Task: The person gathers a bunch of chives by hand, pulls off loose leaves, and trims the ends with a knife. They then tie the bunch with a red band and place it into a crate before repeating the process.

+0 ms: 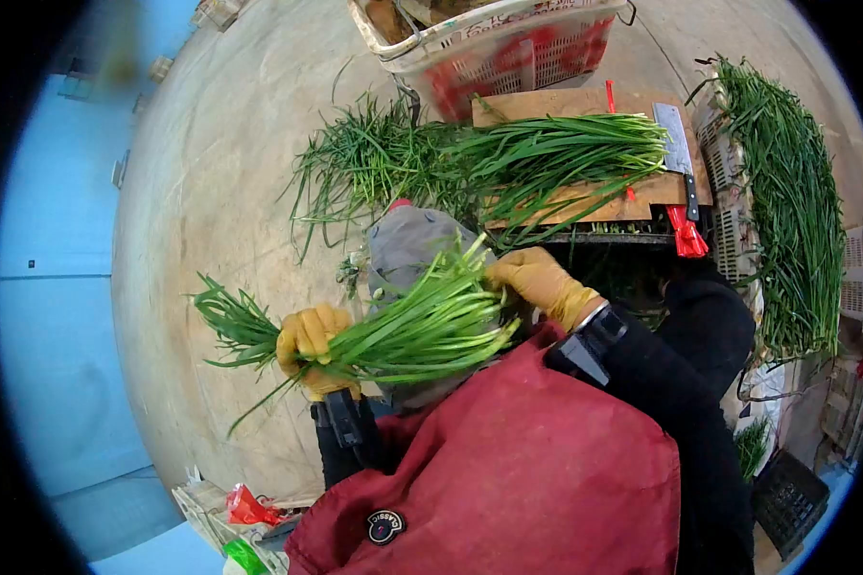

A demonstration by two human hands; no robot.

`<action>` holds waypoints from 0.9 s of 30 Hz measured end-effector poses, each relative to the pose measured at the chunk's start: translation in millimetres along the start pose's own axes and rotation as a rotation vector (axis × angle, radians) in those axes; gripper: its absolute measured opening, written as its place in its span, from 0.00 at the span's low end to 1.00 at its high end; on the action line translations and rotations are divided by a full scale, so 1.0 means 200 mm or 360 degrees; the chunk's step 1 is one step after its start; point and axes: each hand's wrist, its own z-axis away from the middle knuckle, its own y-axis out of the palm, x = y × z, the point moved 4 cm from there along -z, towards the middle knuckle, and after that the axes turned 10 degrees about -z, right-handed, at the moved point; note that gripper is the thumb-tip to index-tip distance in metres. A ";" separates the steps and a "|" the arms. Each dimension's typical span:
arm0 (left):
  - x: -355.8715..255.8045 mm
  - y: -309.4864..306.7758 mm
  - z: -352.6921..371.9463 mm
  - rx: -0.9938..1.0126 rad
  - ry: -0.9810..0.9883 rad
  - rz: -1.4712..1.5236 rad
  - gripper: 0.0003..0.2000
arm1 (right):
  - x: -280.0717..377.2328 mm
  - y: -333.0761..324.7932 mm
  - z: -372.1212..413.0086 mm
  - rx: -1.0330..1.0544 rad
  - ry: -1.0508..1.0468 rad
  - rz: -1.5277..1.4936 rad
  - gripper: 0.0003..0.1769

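A bunch of garlic chives point(422, 326) lies across in front of my body, leaves to the left and pale stem ends to the right. My left hand point(311, 347), in a yellow glove, is wrapped round the leafy part. At the stem ends, my right hand point(545, 284), also gloved, has its fingers curled closed against the upper stalks; its fingertips are partly hidden. Beneath the bunch shows grey cloth point(414, 244). Beyond, a pile of chives point(575, 144) rests on a wooden board point(537, 203), with a cleaver point(676, 139) at its right end.
Loose chives point(369, 158) spread on the concrete floor left of the board. A red-marked white basket point(518, 62) stands behind it. On the right, a crate point(727, 182) is heaped with chives. Red plastic strips point(686, 233) hang by the board. A black crate point(789, 500) sits lower right.
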 end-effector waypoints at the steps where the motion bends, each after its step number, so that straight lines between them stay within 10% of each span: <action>1: -0.02 -0.03 0.01 -0.0029 0.0029 0.0009 0.16 | -0.03 -0.04 0.00 -0.0081 0.0016 0.0069 0.22; 7: -0.05 -0.08 0.02 0.0052 0.0069 0.0061 0.16 | -0.38 -0.41 0.22 -0.0029 0.0334 0.1631 0.18; 13: -0.02 -0.05 -0.01 0.0280 0.0074 0.0076 0.15 | 0.04 -0.16 0.17 0.0158 -0.0553 0.0556 0.34; 27: -0.01 0.02 -0.03 0.0709 0.0012 0.0101 0.13 | 0.27 0.14 0.02 0.0214 -0.0002 0.0847 0.27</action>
